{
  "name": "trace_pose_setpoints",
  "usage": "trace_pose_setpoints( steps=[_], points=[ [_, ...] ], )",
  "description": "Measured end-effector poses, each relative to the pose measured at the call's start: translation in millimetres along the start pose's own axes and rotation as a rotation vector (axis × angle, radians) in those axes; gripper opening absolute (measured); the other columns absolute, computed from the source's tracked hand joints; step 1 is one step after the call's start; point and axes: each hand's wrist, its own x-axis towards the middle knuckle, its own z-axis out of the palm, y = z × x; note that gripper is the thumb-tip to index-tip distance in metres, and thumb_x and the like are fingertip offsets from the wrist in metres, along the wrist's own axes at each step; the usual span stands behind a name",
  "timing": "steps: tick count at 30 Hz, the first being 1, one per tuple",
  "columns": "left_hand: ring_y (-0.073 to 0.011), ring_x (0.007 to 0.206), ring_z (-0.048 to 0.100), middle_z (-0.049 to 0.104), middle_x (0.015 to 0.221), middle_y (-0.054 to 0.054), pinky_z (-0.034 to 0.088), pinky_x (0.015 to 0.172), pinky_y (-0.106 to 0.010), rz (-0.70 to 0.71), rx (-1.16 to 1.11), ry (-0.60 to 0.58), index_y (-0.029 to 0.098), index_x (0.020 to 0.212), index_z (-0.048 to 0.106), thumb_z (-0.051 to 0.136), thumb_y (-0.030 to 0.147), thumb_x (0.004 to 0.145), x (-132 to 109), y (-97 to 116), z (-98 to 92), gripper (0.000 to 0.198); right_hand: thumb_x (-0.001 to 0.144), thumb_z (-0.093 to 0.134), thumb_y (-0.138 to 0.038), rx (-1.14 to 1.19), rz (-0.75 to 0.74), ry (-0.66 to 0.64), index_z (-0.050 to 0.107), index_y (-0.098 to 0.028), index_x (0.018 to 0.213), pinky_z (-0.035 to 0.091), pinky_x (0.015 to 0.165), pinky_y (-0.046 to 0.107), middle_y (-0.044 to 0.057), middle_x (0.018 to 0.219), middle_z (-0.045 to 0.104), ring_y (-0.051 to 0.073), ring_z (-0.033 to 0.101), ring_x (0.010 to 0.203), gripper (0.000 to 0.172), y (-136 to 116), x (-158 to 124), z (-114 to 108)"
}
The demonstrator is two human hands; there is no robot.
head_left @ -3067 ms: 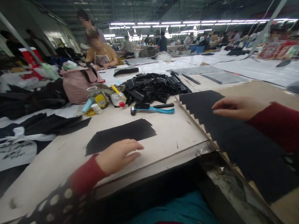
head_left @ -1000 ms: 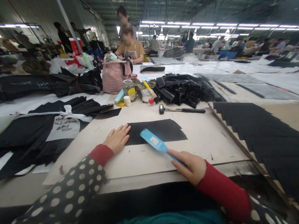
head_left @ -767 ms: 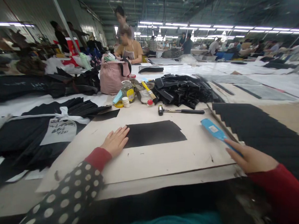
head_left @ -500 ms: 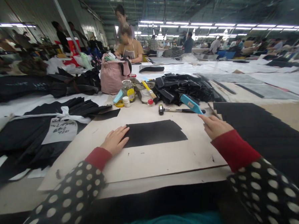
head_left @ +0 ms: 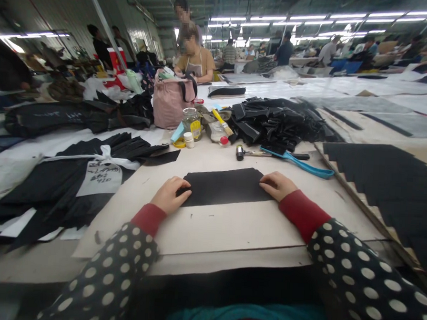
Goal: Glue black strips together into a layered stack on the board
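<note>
A flat black rectangular piece of material point(head_left: 226, 187), fabric or leather, lies on the pale board point(head_left: 227, 232) in front of me. At its left end, my left hand point(head_left: 170, 193) has its thumb and fingers pinched on the edge. The right end is pinched the same way by my right hand point(head_left: 278, 185). Beyond the right hand lies a light blue plastic tool with a long handle point(head_left: 309, 168), resembling a brush. A small hammer point(head_left: 240, 153) lies beside it, its handle partly under the blue tool.
Stepped black pieces point(head_left: 380, 183) lie at the right. A tied black bundle point(head_left: 66, 171) with a written label sits at the left. Further back are a heap of black scraps point(head_left: 272, 122), a glass jar point(head_left: 191, 123), a paintbrush point(head_left: 221, 121) and a pink bag point(head_left: 171, 103). A co-worker point(head_left: 200, 59) sits across the table.
My right hand has put down the blue tool beside the hammer and moved left onto the black piece's right end. My left hand's flat fingers have curled at the left end. The view has shifted.
</note>
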Motion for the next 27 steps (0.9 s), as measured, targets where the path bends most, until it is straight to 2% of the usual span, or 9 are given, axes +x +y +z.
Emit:
trace_pose_setpoints(
  steps=[6, 13, 18, 24, 27],
  points=[
    [-0.0165, 0.082, 0.049, 0.053, 0.088, -0.006, 0.042, 0.075, -0.031, -0.018, -0.019, -0.018, 0.014, 0.087, 0.058, 0.051, 0.035, 0.079, 0, -2, 1.6, 0.024, 0.075, 0.048, -0.037, 0.019, 0.022, -0.027, 0.062, -0.014, 0.079, 0.043, 0.071, 0.032, 0.009, 0.08, 0.055, 0.017, 0.052, 0.074, 0.027, 4, -2, 0],
    [-0.016, 0.08, 0.048, 0.051, 0.085, -0.005, 0.041, 0.074, -0.031, -0.025, -0.04, -0.014, 0.014, 0.08, 0.056, 0.052, 0.035, 0.078, -2, 2, -1.4, 0.021, 0.075, 0.047, -0.043, 0.008, -0.033, -0.023, 0.057, -0.017, 0.07, 0.043, 0.071, 0.032, 0.008, 0.078, 0.056, 0.017, 0.052, 0.074, 0.028, 5, -7, -3],
    [-0.0156, 0.08, 0.048, 0.051, 0.085, -0.005, 0.041, 0.074, -0.03, -0.016, -0.043, -0.01, 0.015, 0.081, 0.056, 0.053, 0.035, 0.078, -2, 1, -0.2, 0.02, 0.077, 0.047, -0.043, -0.005, -0.107, -0.037, 0.056, -0.019, 0.068, 0.044, 0.078, 0.034, 0.009, 0.085, 0.059, 0.019, 0.055, 0.083, 0.027, 3, -13, -5],
    [-0.0156, 0.08, 0.048, 0.052, 0.086, -0.005, 0.042, 0.075, -0.031, -0.036, -0.037, -0.016, 0.015, 0.083, 0.056, 0.054, 0.036, 0.077, -3, 1, -0.5, 0.022, 0.074, 0.049, -0.046, 0.011, -0.09, -0.025, 0.058, -0.02, 0.067, 0.045, 0.084, 0.036, 0.01, 0.094, 0.06, 0.021, 0.057, 0.09, 0.028, 3, -18, -6],
    [-0.0147, 0.079, 0.049, 0.052, 0.09, -0.005, 0.043, 0.073, -0.029, -0.074, -0.078, -0.018, 0.014, 0.09, 0.056, 0.056, 0.036, 0.075, -4, 2, -3.7, 0.026, 0.072, 0.05, -0.048, 0.017, -0.087, -0.038, 0.06, -0.019, 0.068, 0.045, 0.085, 0.038, 0.011, 0.097, 0.06, 0.022, 0.057, 0.091, 0.031, 7, -19, -4]
  ],
)
